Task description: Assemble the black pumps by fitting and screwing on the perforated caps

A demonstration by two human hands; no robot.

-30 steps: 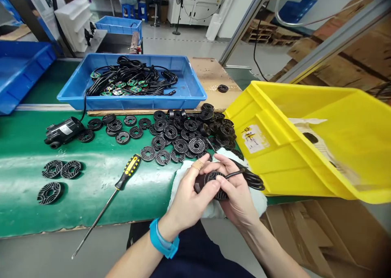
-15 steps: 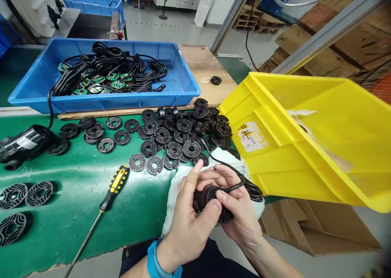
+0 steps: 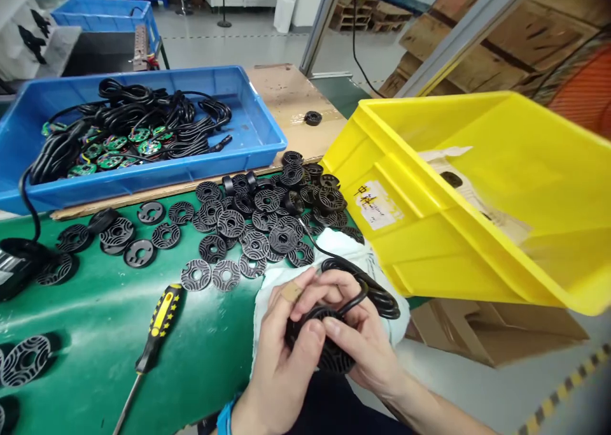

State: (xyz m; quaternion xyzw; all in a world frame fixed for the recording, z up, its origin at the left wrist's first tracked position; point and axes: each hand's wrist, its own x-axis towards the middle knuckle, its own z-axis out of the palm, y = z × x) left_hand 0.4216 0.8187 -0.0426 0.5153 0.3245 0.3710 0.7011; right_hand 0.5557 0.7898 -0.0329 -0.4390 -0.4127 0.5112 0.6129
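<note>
Left hand (image 3: 277, 371) and right hand (image 3: 370, 352) fingers clench a ribbed black round housing (image 3: 329, 355) trailing black cable (image 3: 379, 298).

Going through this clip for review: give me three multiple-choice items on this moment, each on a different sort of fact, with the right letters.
1. Where does the yellow-handled screwdriver lie?
A. On the green belt
B. In the blue tray
C. In the large plastic bin

2. What colour is that large bin?
A. Blue
B. Yellow
C. White

3. What state is the black ribbed part with a cable in?
A. Lying untouched on the belt
B. Coiled in the tray
C. Held in both hands over a white cloth

1: A, it lies on the belt, left of the hands.
2: B, its walls show yellow, right of the hands.
3: C, the left hand and right hand close around it above the cloth.
</note>
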